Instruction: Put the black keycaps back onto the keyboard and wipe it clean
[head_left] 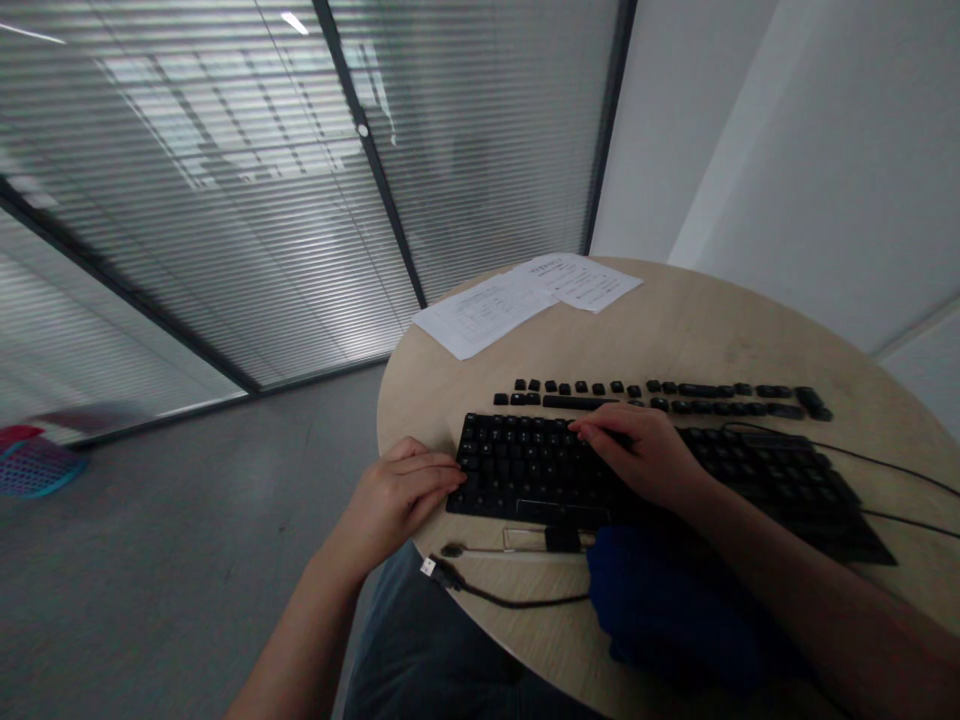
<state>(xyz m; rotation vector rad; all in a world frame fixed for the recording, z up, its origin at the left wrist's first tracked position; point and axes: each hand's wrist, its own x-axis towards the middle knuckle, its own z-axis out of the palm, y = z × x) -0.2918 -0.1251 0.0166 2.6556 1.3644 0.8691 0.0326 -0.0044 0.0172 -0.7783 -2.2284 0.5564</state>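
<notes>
A black keyboard (517, 465) lies on the round wooden table, some of its keycaps off, with a bare strip along its near edge. My left hand (401, 490) rests at its left end, fingers together and touching the edge. Over the upper middle of the keyboard, my right hand (637, 445) has its thumb and index fingertip pinched together at the top row; whatever is between them is too small to make out. Loose black keycaps (581, 387) stand in two rows just beyond the keyboard, along with a long space bar (577, 403).
Printed papers (487, 310) lie at the table's far left. Nearer me are a blue cloth (660, 600), a USB cable (517, 603), a thin brush-like tool (495, 552) and a wire puller (525, 538). Black cables cross the right side. A basket (41, 465) is on the floor.
</notes>
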